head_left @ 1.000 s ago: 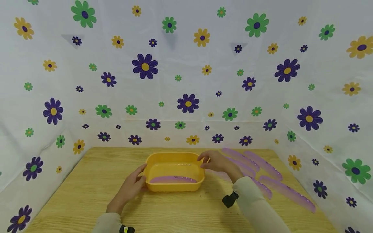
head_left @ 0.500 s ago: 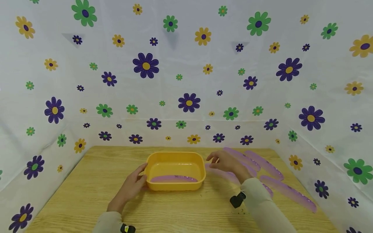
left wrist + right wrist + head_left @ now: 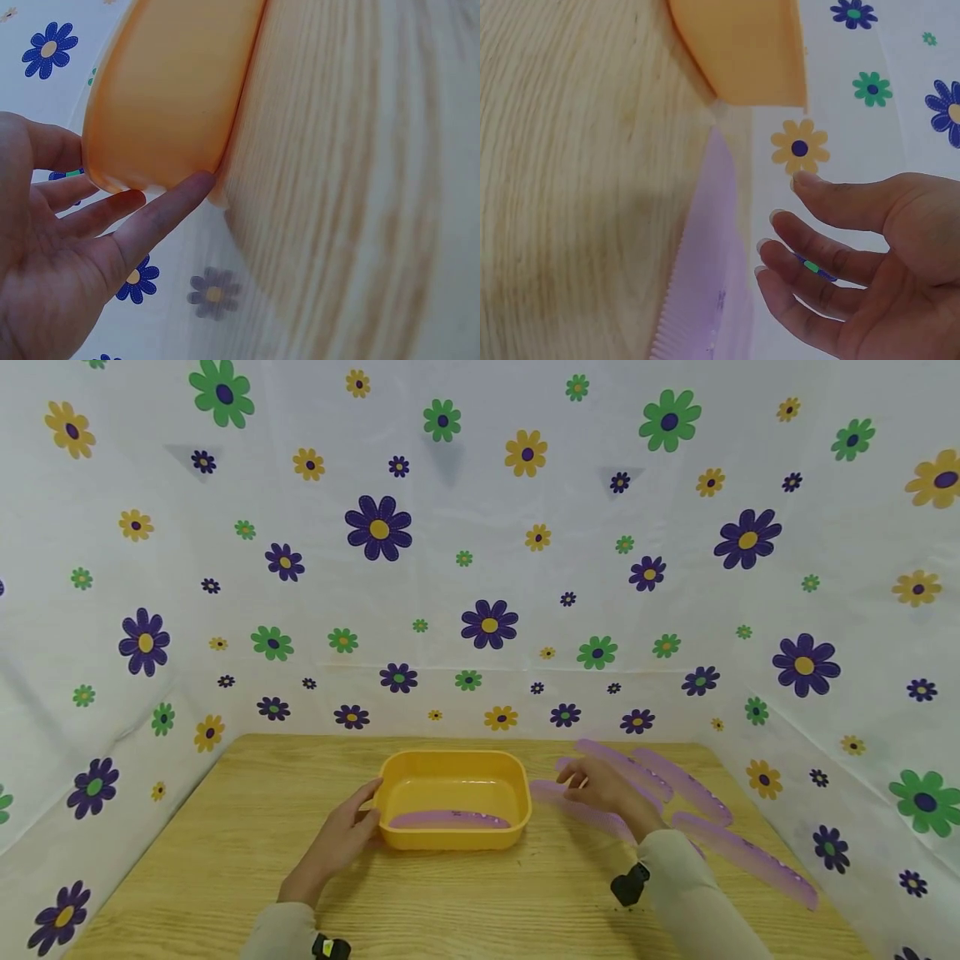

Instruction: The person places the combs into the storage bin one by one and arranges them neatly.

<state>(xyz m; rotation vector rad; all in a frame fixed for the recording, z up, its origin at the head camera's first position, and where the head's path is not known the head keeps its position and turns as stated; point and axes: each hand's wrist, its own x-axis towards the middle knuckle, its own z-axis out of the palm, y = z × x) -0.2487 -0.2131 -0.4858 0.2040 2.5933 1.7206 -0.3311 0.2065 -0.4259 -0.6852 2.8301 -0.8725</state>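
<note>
A yellow plastic tray (image 3: pixel 453 841) stands on the wooden table with one purple comb (image 3: pixel 450 819) lying inside along its near wall. At the tray's left end my left hand (image 3: pixel 341 835) rests its fairly straight fingers against the outer wall; in the left wrist view these fingers (image 3: pixel 169 214) touch the wall and its bottom edge. My right hand (image 3: pixel 603 789) hovers over the purple combs to the right of the tray, fingers loosely bent and holding nothing. Below it lies a toothed purple comb (image 3: pixel 705 262), pointing toward the tray and apart from the fingers.
Several more purple combs lie spread at the right of the table, among them a far one (image 3: pixel 682 785) and a near-right one (image 3: pixel 750 860). White flowered cloth (image 3: pixel 435 568) walls in the back and sides of the wooden table (image 3: pixel 450 910).
My right hand has left the tray's right rim and moved right, over the combs. The left hand stays at the tray's left end, and the comb still lies in the tray.
</note>
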